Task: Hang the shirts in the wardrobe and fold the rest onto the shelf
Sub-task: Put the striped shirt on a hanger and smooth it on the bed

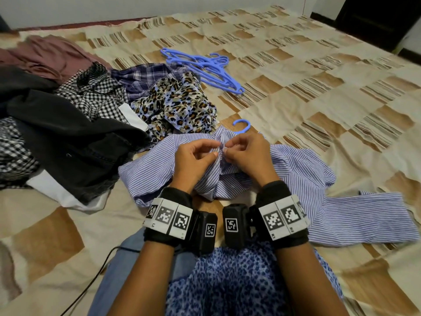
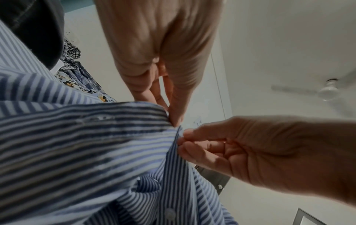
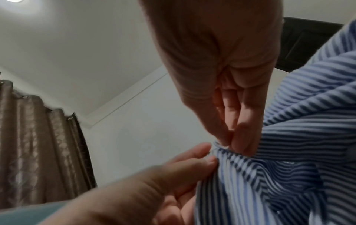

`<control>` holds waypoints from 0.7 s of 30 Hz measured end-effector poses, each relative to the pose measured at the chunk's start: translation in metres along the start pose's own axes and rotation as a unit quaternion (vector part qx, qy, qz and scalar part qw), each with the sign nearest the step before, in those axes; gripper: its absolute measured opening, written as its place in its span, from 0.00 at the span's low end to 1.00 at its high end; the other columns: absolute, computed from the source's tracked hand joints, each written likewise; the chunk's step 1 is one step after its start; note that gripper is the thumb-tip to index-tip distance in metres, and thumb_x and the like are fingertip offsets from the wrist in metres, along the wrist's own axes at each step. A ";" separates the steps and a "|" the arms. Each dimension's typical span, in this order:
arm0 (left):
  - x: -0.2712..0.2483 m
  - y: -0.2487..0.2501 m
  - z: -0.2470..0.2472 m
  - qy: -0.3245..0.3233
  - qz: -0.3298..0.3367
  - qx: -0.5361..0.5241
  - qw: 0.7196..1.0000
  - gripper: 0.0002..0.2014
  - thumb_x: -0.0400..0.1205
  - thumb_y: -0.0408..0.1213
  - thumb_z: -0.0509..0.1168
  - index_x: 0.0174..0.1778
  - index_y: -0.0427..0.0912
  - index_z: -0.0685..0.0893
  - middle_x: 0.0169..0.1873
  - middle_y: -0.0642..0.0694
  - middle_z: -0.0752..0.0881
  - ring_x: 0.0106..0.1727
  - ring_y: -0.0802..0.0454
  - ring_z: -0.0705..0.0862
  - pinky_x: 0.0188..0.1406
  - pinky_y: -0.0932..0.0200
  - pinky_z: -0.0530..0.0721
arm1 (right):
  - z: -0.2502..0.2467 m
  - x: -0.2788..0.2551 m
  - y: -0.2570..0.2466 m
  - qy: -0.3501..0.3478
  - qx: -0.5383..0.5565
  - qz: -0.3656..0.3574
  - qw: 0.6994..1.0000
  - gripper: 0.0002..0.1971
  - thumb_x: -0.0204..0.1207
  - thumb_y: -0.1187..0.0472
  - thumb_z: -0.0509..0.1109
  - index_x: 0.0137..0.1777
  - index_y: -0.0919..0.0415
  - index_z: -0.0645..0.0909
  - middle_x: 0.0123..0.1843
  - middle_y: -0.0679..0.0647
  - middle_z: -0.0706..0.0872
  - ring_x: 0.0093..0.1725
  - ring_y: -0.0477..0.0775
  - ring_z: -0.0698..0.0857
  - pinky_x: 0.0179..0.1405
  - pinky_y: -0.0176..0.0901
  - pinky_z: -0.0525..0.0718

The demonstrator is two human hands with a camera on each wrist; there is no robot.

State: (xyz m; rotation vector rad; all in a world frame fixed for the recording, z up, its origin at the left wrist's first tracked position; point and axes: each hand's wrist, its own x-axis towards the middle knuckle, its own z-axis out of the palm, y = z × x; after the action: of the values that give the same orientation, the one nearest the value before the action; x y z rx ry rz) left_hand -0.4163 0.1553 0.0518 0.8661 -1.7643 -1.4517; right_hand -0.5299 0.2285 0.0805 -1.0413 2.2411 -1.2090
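A blue-and-white striped shirt [image 1: 155, 169] lies spread on the bed in front of me. The hook of a blue hanger [image 1: 242, 126] sticks out past its collar. Both hands meet at the shirt's front edge just below the collar. My left hand [image 1: 216, 152] pinches one edge of the striped cloth [image 2: 77, 152] between thumb and fingers. My right hand [image 1: 225, 149] pinches the facing edge [image 3: 289, 167]. A white button [image 2: 170, 213] shows lower on the shirt front. What lies between the fingertips is hidden.
A heap of clothes fills the left: a black garment [image 1: 68, 137], a checked shirt [image 1: 95, 92], a leopard-print piece [image 1: 175, 103] and a maroon one [image 1: 45, 55]. Several blue hangers [image 1: 205, 67] lie beyond it. Dark furniture [image 1: 376, 19] stands at the far right.
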 end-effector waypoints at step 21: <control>0.002 -0.003 0.004 0.003 -0.019 0.016 1.000 0.15 0.75 0.22 0.69 0.57 0.34 0.86 0.45 0.49 0.86 0.43 0.64 0.82 0.45 0.75 0.82 | 0.001 -0.004 -0.004 -0.056 0.133 0.085 0.986 0.03 0.71 0.74 0.74 0.40 0.68 0.83 0.38 0.67 0.88 0.36 0.59 0.88 0.45 0.49 0.90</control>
State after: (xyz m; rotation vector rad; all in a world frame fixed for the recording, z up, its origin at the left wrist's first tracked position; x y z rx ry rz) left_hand -0.4207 0.1557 0.0479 0.9242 -1.7806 -1.4468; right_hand -0.5250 0.2292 0.0832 -0.7778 1.9719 -1.2981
